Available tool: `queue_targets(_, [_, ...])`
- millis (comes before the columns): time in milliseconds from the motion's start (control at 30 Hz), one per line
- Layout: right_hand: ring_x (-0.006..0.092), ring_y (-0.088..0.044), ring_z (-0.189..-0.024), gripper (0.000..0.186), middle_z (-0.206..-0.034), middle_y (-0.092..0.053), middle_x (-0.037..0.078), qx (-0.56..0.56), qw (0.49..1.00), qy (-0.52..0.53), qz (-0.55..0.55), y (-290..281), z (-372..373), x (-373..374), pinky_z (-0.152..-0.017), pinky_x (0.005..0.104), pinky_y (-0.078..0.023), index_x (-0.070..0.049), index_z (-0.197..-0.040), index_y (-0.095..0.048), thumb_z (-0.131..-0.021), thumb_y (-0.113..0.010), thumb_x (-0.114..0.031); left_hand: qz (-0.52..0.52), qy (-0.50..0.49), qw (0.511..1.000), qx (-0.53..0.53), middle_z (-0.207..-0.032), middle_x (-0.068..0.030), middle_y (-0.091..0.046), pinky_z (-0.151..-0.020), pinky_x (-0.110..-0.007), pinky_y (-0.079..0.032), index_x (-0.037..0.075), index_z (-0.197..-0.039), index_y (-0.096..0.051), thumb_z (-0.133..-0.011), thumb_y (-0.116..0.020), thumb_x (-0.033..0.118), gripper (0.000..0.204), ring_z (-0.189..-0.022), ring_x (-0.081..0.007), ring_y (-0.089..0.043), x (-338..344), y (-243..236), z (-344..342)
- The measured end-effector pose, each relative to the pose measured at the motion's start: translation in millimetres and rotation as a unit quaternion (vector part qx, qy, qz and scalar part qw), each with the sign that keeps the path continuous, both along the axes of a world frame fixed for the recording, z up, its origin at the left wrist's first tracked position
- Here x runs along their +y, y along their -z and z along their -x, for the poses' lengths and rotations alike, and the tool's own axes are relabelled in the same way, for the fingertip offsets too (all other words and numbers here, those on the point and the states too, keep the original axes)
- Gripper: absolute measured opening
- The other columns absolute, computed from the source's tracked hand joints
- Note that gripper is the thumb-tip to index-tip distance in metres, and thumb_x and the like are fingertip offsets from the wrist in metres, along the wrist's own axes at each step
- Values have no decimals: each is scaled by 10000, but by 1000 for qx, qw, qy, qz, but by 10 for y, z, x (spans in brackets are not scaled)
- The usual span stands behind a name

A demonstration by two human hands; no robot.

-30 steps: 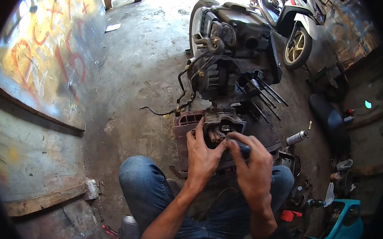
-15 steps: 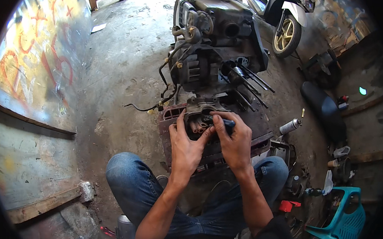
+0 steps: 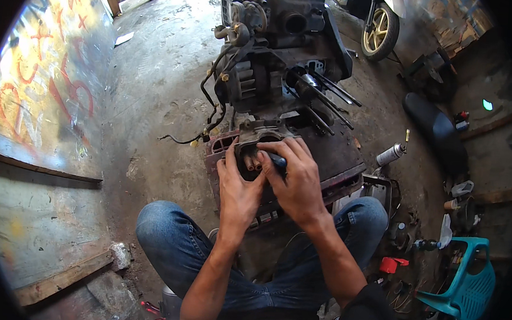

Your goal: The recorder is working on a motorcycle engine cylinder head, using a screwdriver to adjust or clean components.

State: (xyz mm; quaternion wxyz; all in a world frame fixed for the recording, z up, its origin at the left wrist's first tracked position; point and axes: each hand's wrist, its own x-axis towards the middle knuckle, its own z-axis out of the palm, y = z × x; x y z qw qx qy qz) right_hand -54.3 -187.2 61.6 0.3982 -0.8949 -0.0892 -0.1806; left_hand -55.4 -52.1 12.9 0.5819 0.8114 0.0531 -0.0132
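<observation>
A grey metal engine casting [image 3: 260, 128], by its shape probably a cylinder head, rests on a worn dark red crate-like stand [image 3: 332, 159] in front of me. Several copper-coloured round pieces [image 3: 251, 162] show inside its opening. My left hand [image 3: 239, 191] grips its near left side, thumb and fingers around the rim. In my right hand [image 3: 298, 183] is a short tool with a dark blue handle [image 3: 277, 160], pinched between thumb and fingers over the opening. My fingers hide the tool's working end.
Beyond the stand sits a larger engine [image 3: 274, 55] with a bare piston and several long studs [image 3: 323, 108]. To the right are a spray can [image 3: 390, 155], a black seat [image 3: 433, 133], a metal tray [image 3: 383, 191] and a teal plastic chair [image 3: 465, 284]. A scooter wheel [image 3: 381, 35] stands farther back.
My right hand has shifted left and curled farther over the opening, covering more of the copper-coloured pieces. The tool's handle shows less. My left hand keeps its grip; the view has tilted slightly.
</observation>
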Motion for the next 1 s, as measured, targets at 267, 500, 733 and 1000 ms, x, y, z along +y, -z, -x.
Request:
queue_targets(267, [306,-632,-1065,234,-1018,-708,87,-8,996,9,84,-2,-52,31,-943,440,-472,-62,-1168,-780,-1006,-774,-230,-9,7,1000,24,-1371,-289,-550,-1088,-523,-520,39,-1641,-441,-950,-863,315,856,-1285,-485,-629,52,-2,-116])
queue_targets(500, [304,-646,-1061,229,-1050,-736,83,2,988,35,151,-113,6,96,-930,437,-471,-58,-1178,-791,-1017,-759,-218,8,2,1000,14,-1364,-303,-539,-1083,-523,-526,38,-1648,-431,-919,-886,339,910,-1261,-491,-636,-1,27,-107])
queue_targets(733, [316,-671,-1045,277,-1062,-756,89,45,993,24,107,-225,81,19,-928,440,-494,-78,-1248,-798,-1018,-763,-228,-23,-1,1000,12,-1356,-316,-546,-1081,-527,-527,23,-1637,-431,-898,-896,305,917,-1265,-495,-631,-17,-5,-95])
queue_targets(1000, [304,-668,-1034,261,-1048,-751,75,42,991,39,123,-215,92,95,-917,435,-492,-75,-1195,-803,-1024,-755,-265,-40,27,997,-63,-1369,-341,-541,-1086,-535,-519,8,-1625,-436,-885,-878,254,896,-1258,-527,-610,-16,60,-55])
